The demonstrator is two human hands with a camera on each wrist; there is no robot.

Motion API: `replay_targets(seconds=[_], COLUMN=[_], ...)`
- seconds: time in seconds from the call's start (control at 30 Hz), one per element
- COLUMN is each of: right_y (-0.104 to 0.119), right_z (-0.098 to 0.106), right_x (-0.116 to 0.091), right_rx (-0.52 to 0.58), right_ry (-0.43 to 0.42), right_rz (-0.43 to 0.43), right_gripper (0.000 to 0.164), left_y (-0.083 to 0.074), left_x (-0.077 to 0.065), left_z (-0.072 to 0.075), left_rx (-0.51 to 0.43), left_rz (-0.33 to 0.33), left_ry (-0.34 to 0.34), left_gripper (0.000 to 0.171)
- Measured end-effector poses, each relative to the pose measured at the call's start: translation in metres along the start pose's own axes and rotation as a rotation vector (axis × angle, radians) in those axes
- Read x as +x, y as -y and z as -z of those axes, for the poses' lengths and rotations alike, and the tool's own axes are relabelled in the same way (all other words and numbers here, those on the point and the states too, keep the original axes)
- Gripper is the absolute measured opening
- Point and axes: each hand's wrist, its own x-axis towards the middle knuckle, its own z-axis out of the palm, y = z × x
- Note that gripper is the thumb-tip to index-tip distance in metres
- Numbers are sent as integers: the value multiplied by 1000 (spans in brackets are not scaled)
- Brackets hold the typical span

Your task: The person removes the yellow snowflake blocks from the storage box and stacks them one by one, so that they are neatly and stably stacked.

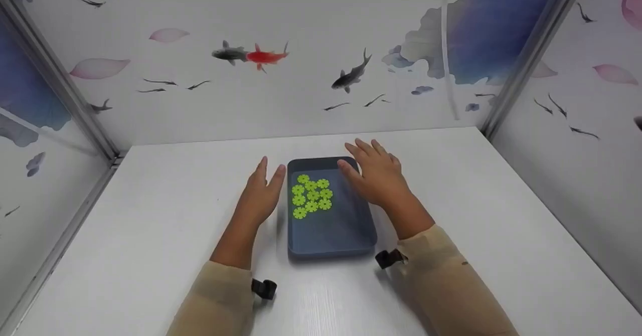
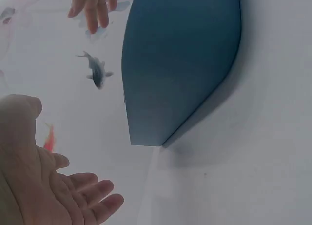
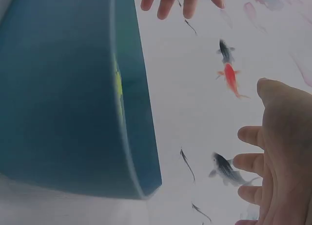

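A dark blue-grey rectangular tray [image 1: 333, 233] lies on the white table, with several lime-green flower-shaped discs [image 1: 312, 195] gathered in its left half. To the left of the tray is my left hand [image 1: 259, 198], thumb apart from the fingers and nothing in it. My right hand [image 1: 378, 175] hovers over the tray's far right corner, fingers spread, holding nothing. In the left wrist view, the left hand [image 2: 53, 181] stands apart from the tray's outer wall [image 2: 180, 59]. The right wrist view shows the right hand [image 3: 287, 156] apart from the tray, with a sliver of green inside the rim.
White panels printed with fish and petals, such as the back wall [image 1: 301, 110], enclose the white table [image 1: 150, 256] at the back and sides. Metal posts stand at the back corners. Small black devices [image 1: 388, 259] sit at both wrists.
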Motion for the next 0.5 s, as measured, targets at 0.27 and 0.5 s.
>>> replay_targets(seconds=[0.27,0.5], right_y=[11,15], right_z=[6,4], right_x=[13,24], right_rx=[95,291], right_ry=[34,93], right_rz=[3,39], right_gripper=[72,72], left_y=[3,8], left_x=[-7,-8], left_z=[-8,-17], left_rx=[-273,-309], left_rz=[111,137], left_ry=[201,248], left_gripper=[89,83])
